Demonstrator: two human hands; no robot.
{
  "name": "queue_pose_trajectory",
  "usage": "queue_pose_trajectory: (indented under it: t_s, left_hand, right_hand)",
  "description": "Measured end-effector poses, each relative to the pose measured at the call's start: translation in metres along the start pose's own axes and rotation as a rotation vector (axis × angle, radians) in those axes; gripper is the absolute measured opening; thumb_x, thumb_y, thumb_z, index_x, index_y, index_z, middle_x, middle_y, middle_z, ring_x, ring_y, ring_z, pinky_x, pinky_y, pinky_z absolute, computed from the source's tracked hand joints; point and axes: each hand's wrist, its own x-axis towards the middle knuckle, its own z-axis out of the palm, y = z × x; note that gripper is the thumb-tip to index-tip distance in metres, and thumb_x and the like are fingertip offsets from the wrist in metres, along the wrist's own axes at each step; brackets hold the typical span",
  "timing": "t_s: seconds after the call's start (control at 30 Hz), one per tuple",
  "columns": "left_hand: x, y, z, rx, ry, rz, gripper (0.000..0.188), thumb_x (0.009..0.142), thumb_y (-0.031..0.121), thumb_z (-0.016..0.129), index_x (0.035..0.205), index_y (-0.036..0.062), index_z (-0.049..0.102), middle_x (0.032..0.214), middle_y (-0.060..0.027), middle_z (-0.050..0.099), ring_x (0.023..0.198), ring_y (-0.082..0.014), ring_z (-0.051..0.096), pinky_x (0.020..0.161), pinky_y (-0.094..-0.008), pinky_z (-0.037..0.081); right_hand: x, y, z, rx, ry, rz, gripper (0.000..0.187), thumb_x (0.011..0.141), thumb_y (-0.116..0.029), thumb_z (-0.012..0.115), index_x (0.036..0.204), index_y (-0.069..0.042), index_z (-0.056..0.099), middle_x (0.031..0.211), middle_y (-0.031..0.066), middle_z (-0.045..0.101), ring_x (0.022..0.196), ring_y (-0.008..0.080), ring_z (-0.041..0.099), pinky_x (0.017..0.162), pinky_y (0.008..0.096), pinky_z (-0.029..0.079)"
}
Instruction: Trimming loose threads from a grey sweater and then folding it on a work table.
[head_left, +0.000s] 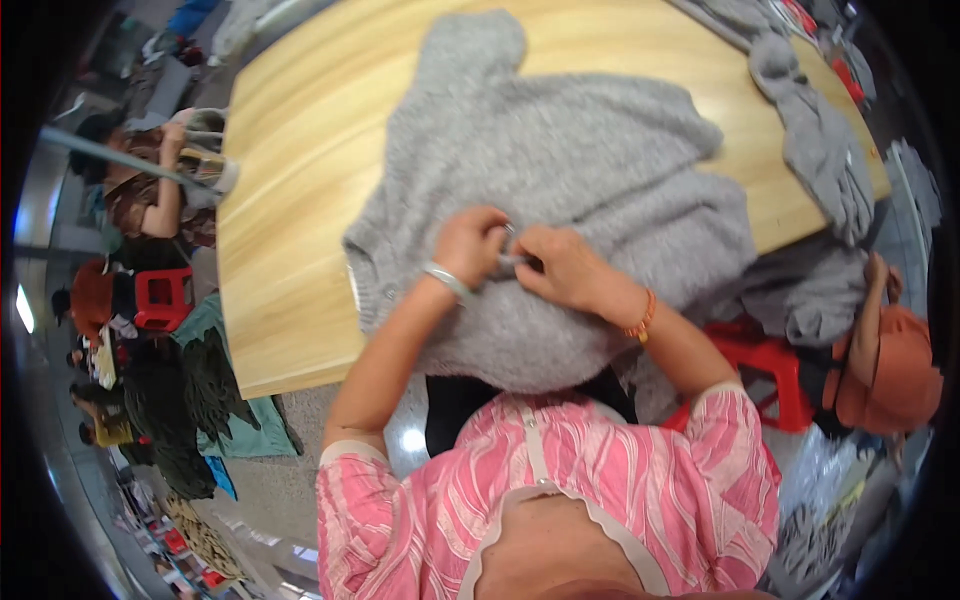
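A fuzzy grey knit sweater (480, 150) lies spread over the wooden table, its near part hanging over the front edge toward my lap. My left hand (472, 245), with a pale bangle at the wrist, is closed on the knit near the middle of the garment. Right beside it, my right hand (565, 268), wearing an orange beaded bracelet, pinches the same spot. Between the two sets of fingertips a small fold of the sweater is gathered up. What else may lie inside the pinch is too small to make out.
The light wooden table (290, 180) extends ahead. More grey knitwear (825, 150) lies along its right edge. Co-workers sit at left and right, one in an orange top (885, 370). Red stools (165, 298) and a teal cloth with dark garments (250, 430) are on the floor.
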Motion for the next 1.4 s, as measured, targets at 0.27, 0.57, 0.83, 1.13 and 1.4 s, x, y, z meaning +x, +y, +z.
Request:
queue_pose_trajectory:
  t_s: [0.27,0.57,0.83,1.13,1.4]
  left_hand:
    - [-0.009,0.018,0.010,0.020,-0.052,0.197,0.014,0.072,0.013,0.065,0.081,0.0036,0.061,0.075,-0.0136,0.061,0.070,-0.0288,0.059,0.064,-0.0358,0.048]
    - [-0.012,0.009,0.014,-0.107,-0.111,0.118,0.018,0.076,0.018,0.066,0.077,0.0010,0.061,0.070,-0.0118,0.063,0.062,-0.0234,0.060,0.055,-0.0342,0.046]
    - [-0.021,-0.001,0.007,-0.867,-0.390,-0.300,0.009,0.081,0.016,0.066,0.078,0.0075,0.063,0.064,0.0042,0.055,0.048,-0.0030,0.043,0.042,-0.0193,0.031]
    - [-0.028,-0.004,0.014,-0.824,-0.277,-0.137,0.014,0.079,0.017,0.066,0.077,0.0041,0.063,0.067,-0.0003,0.059,0.055,-0.0083,0.050,0.049,-0.0232,0.039]
    - [-0.047,0.006,0.013,-0.245,0.035,0.049,0.016,0.075,0.010,0.061,0.087,-0.0010,0.063,0.074,-0.0069,0.064,0.071,-0.0114,0.057,0.065,-0.0255,0.046]
  right_hand:
    - [-0.019,-0.012,-0.011,-0.071,-0.068,0.061,0.015,0.074,-0.007,0.059,0.087,-0.002,0.053,0.084,0.0177,0.055,0.076,0.0372,0.056,0.066,0.0443,0.046]
    - [-0.023,-0.023,-0.009,-0.070,0.033,-0.001,0.016,0.071,-0.002,0.059,0.086,0.000,0.054,0.081,0.0168,0.055,0.073,0.0351,0.057,0.064,0.0412,0.046]
    - [-0.029,-0.035,-0.006,0.064,0.166,0.148,0.023,0.072,0.001,0.060,0.094,0.000,0.056,0.086,0.0174,0.060,0.079,0.0335,0.061,0.068,0.0380,0.049]
    - [-0.027,-0.005,0.006,-0.028,0.167,0.063,0.023,0.073,-0.002,0.062,0.095,0.001,0.062,0.086,0.0175,0.063,0.076,0.0291,0.063,0.066,0.0333,0.051]
    - [-0.022,-0.013,0.000,0.052,0.053,0.224,0.017,0.073,-0.006,0.064,0.089,0.001,0.064,0.078,0.0163,0.064,0.067,0.0269,0.062,0.061,0.0330,0.048]
